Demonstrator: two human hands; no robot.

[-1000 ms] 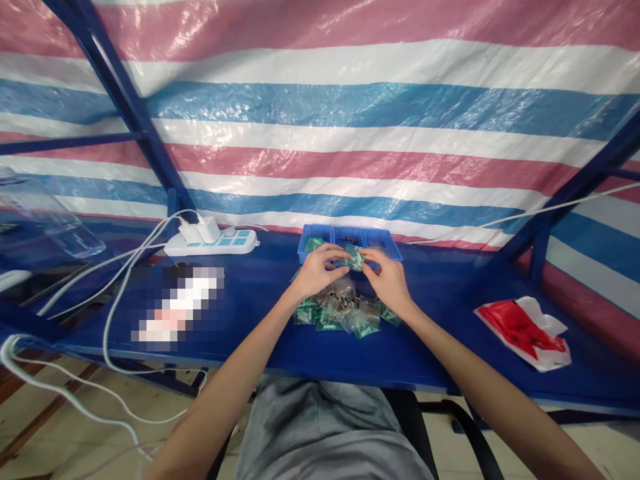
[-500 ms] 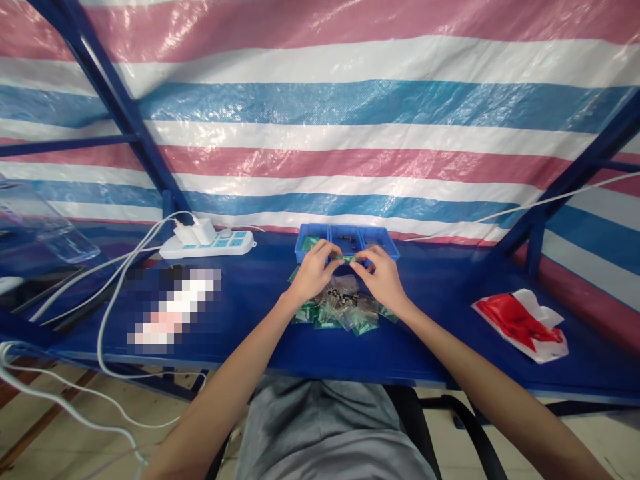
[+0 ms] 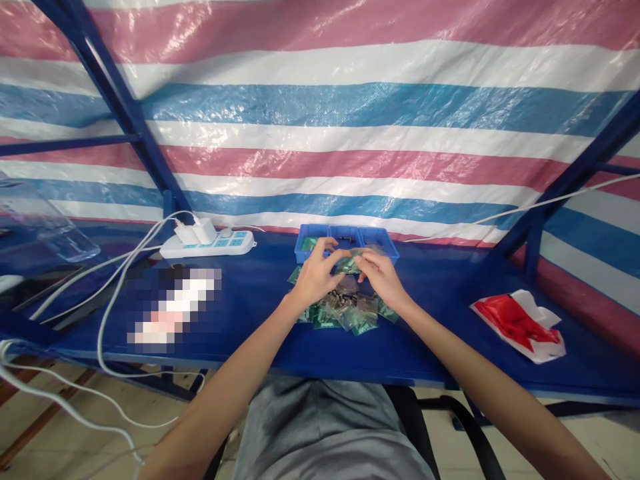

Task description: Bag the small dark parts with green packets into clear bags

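Observation:
A small clear plastic bag with green on it point(image 3: 349, 264) is stretched between my two hands, above the near side of the blue bin. My left hand point(image 3: 317, 275) pinches its left side between thumb and fingers. At its right end, my right hand point(image 3: 381, 275) grips it with bent fingers. Just below lies a pile of similar small bags point(image 3: 345, 310), some with green and some with dark or metallic small parts inside. Behind the hands stands the blue three-compartment bin point(image 3: 305, 256), holding green pieces at left and small dark parts in the middle.
On the blue table point(image 3: 240, 313), a white power strip point(image 3: 220, 245) with plugged-in chargers and cables sits at the back left. A red and white plastic packet point(image 3: 523, 327) lies at the right. A clear bottle point(image 3: 65, 233) is at far left, near a blurred patch.
The small bag has tilted so more of its flat face shows. My right fingers have shifted their hold and curled, while my left hand has opened slightly wider around the bag.

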